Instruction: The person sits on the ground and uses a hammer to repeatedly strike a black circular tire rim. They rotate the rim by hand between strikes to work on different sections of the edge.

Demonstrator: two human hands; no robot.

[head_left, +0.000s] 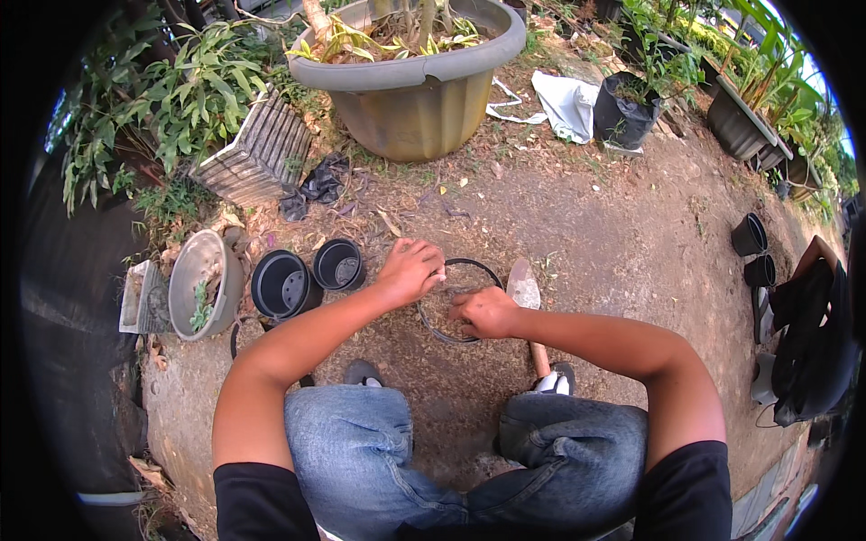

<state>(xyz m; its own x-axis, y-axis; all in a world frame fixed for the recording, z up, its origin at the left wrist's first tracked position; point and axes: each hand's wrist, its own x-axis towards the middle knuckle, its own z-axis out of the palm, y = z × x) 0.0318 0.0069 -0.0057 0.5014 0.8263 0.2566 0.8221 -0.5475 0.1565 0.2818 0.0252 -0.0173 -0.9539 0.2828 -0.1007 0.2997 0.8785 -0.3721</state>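
A round black rim, probably a pot's, lies between my knees with brown, soil-like material inside it. My left hand is over the rim's upper left side, fingers curled in; whatever they may hold is too small to make out. Inside the circle, my right hand points down with its fingers bunched together, and their tips are partly hidden against the brown material. A trowel with a soil-dusted blade and wooden handle lies just right of the rim, its handle partly behind my right forearm and reaching my right foot.
Two black plastic pots stand at left, beside a pale round planter with a small plant. A large planter stands ahead. Further off are a white sheet and a black plant bag. At right, a person in dark clothing is near small pots.
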